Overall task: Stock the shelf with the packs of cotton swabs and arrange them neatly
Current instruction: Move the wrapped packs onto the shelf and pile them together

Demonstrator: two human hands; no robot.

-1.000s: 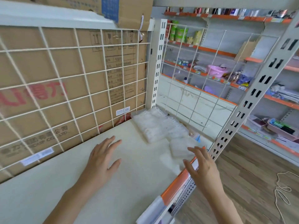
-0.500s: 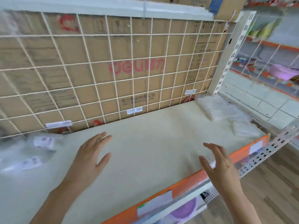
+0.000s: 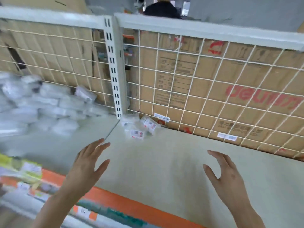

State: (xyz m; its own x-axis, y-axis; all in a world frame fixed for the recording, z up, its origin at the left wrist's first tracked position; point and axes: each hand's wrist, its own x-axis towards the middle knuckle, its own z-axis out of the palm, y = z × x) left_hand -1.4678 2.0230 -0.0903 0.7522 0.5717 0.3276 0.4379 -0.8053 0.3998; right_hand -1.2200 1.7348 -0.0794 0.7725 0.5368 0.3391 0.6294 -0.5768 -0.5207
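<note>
A blurred heap of clear cotton swab packs [image 3: 41, 106] lies on the shelf section at the left, against the wire back. A few more packs with red and white labels [image 3: 139, 127] lie at the foot of the upright post. Both my hands hover over the pale shelf board [image 3: 164, 155], holding nothing. My left hand [image 3: 88, 163] has straight spread fingers pointing toward the labelled packs. My right hand [image 3: 225, 175] is relaxed with slightly bent fingers, well to the right of them.
A white wire grid [image 3: 197, 83] backs the shelf, with cardboard boxes [image 3: 246, 96] behind it. A slotted upright post [image 3: 113, 71] divides two sections. An orange price rail [image 3: 131, 206] runs along the front edge. A person in dark clothes [image 3: 162, 9] stands beyond the shelf.
The view has swung left along the shelf. The arranged packs at the right end have left the frame, and the heap at the left has come in. Both hands stay empty.
</note>
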